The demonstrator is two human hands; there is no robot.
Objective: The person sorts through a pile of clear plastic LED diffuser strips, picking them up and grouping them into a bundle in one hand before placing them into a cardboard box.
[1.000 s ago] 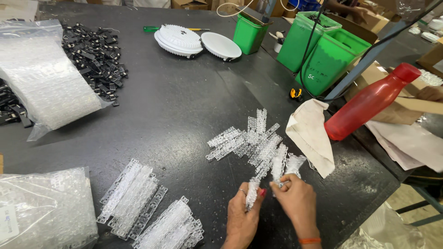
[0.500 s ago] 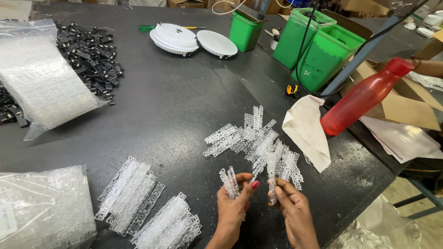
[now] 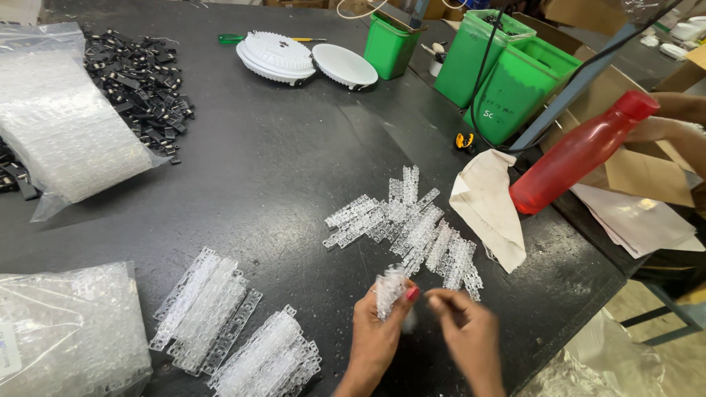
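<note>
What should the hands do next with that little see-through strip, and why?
Probably lay the clear strip, pinched in the left hand, onto the neat stacks at the left. The right hand looks empty beside it, and a loose pile lies just above, so it could pick up another piece there.

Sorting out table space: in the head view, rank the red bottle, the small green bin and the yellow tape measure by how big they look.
1. Red bottle, largest.
2. Small green bin; it sits farther off, so this is unsure.
3. Yellow tape measure, smallest.
</note>
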